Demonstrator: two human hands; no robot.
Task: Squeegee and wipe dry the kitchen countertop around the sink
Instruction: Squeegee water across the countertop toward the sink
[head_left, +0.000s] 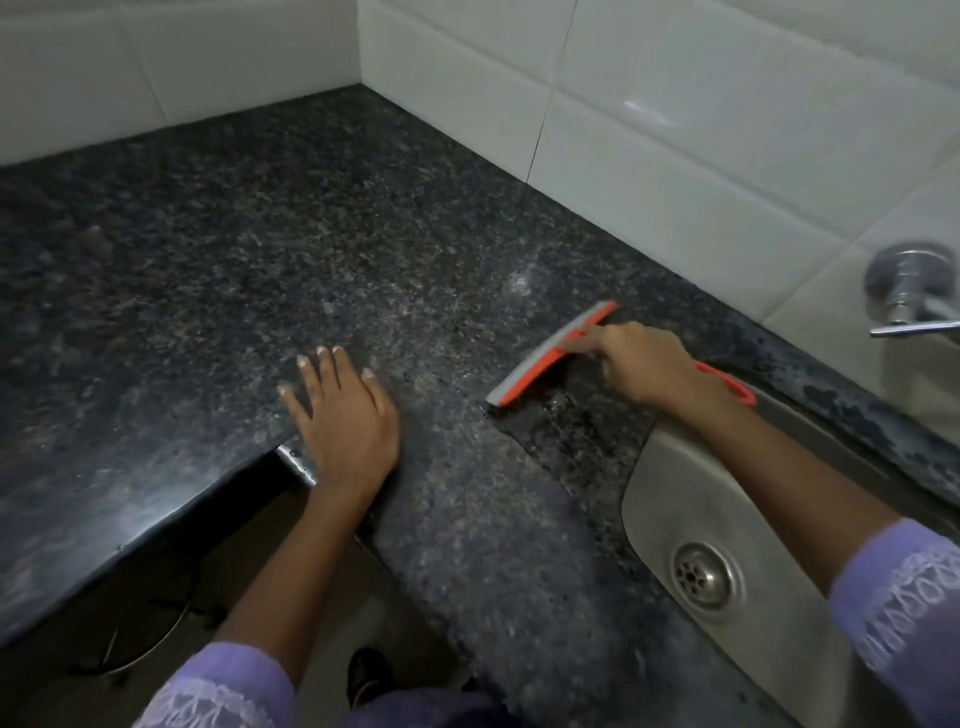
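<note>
At the far left the dark speckled granite bench (218, 270) runs back to a corner of white glazed wall tiles (675, 130), and its front edge steps inward, leaving an open gap below where the floor shows. The left hand (345, 421) lies flat on the bench just beside that step, fingers straight and a little spread, holding nothing; it looks to be bracing the body.

Further right, the orange plastic squeegee with a grey rubber blade (550, 356) rests blade-down on the bench, just left of the sink's near corner. The right hand (641, 364) grips it, fingers curled over the handle and the forefinger laid forward along the orange head. An orange loop at the handle's end pokes out behind the wrist. Between the blade and the sink lies a darker, glossier wet patch, while the stone to its left looks duller.

At the right sits the stainless steel sink (670, 467) with its round drain strainer, and above it a chrome wall tap (906, 296). Both sleeves are lilac with white lace trim.

The squeegee should be light and stiff in the body, with a soft blade that bends under pressure. A wet plastic handle may be slippery, so a hold close to the head, as here, likely gives even pressure along the blade. No drying cloth is visible.
</note>
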